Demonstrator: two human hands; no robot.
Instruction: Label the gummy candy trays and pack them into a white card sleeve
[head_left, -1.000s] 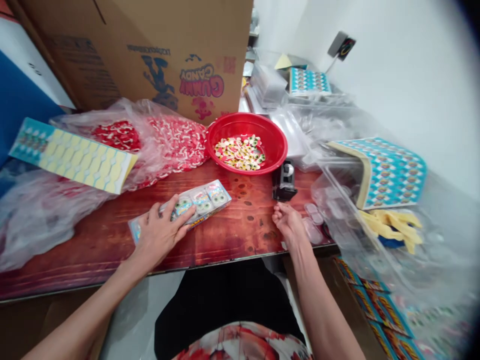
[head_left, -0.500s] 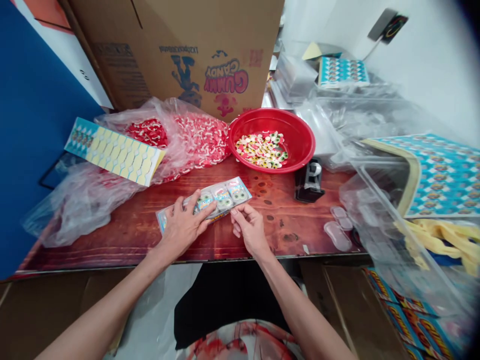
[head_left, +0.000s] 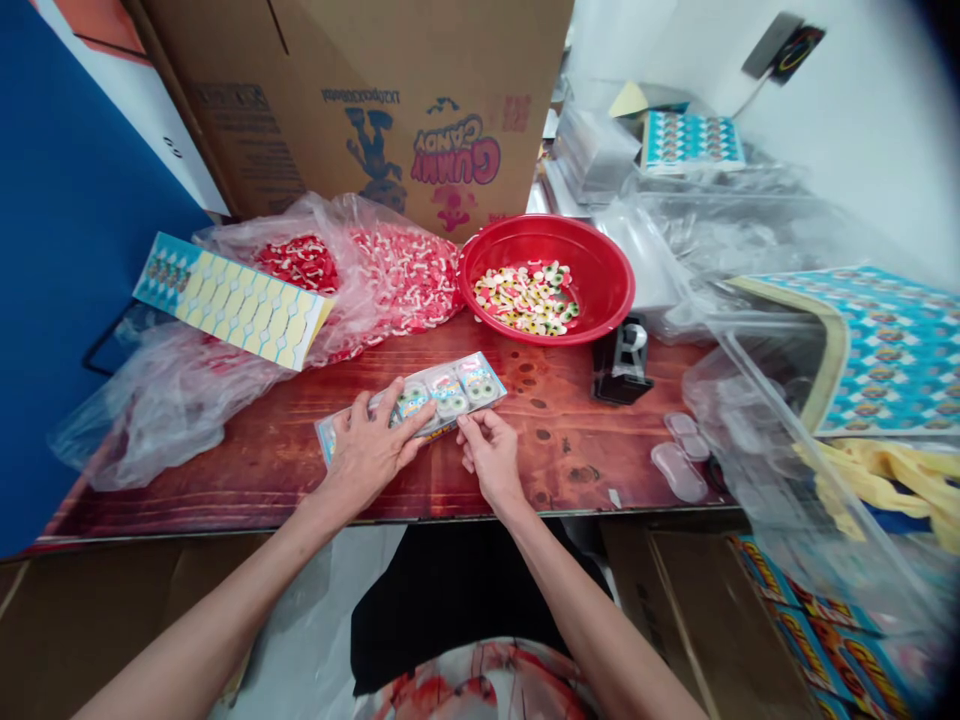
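A long clear blister pack of eyeball gummies (head_left: 450,390) lies on the reddish wooden table (head_left: 247,460). My left hand (head_left: 371,450) lies flat over its left half with fingers spread, pressing it down. My right hand (head_left: 487,455) is at the pack's near edge, fingers curled and pinched against it. Behind the pack sits a red bowl (head_left: 600,270) of eyeball gummies.
A plastic bag of red-and-white gummies (head_left: 390,270) and a yellow-blue sticker sheet (head_left: 232,310) lie at left, before a large cardboard box (head_left: 360,90). A black tape dispenser (head_left: 621,362), empty clear blisters (head_left: 679,455), a clear bin (head_left: 750,400) and sticker sheets (head_left: 885,345) crowd the right.
My right hand came from near the tape dispenser leftward to the pack's near edge. The view turned left. My left hand stayed on the pack.
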